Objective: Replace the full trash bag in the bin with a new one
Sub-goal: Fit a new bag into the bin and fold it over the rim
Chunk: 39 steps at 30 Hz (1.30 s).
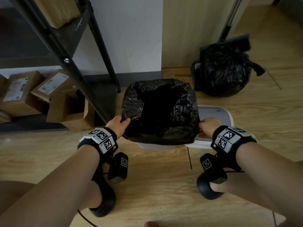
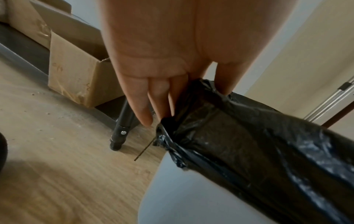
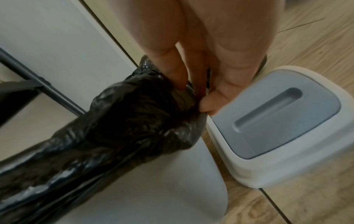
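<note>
A new black trash bag (image 1: 159, 110) lines the white bin (image 1: 154, 146), its mouth open and folded over the rim. My left hand (image 1: 118, 124) pinches the bag's left edge, thumb on top and fingers outside the rim; the left wrist view shows this left hand (image 2: 186, 104), the bag (image 2: 249, 144) and the bin wall (image 2: 182, 197). My right hand (image 1: 207, 126) pinches the right edge. In the right wrist view, the right hand (image 3: 193, 94) grips the bag (image 3: 124, 128) above the bin wall (image 3: 162, 189). The full, tied black bag (image 1: 224, 71) sits on the floor at the back right.
The bin's grey-and-white lid (image 1: 214, 115) (image 3: 277, 121) lies on the wooden floor just right of the bin. A black metal shelf leg (image 1: 98, 89) stands close on the left, with cardboard boxes (image 1: 32, 92) beyond. A broom and dustpan (image 1: 229, 35) lean behind the full bag.
</note>
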### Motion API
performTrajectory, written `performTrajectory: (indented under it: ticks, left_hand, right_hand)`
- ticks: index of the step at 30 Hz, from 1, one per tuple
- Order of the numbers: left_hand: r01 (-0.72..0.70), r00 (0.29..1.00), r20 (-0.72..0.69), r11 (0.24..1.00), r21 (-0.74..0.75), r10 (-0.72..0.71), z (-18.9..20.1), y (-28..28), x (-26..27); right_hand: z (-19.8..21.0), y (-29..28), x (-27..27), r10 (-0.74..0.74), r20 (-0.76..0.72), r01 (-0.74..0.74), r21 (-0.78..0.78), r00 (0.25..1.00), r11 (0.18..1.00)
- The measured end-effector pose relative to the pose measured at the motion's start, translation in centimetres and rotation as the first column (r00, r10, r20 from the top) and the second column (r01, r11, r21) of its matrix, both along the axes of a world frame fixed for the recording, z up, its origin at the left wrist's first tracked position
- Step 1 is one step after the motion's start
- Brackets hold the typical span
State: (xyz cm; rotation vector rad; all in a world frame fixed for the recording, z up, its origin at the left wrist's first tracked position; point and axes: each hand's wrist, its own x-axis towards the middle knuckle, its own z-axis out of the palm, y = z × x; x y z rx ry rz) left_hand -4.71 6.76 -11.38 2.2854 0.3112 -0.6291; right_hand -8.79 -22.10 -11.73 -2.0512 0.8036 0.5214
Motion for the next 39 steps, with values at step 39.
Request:
performTrajectory:
  ticks: [39]
  left_hand:
    - [0.183,0.977,0.077,0.969,0.167,-0.198,3.0,-1.1,3.3]
  right_hand:
    - [4.8,0.6,11.9,0.127,0.078,-0.122,-0.062,0.989,0.991]
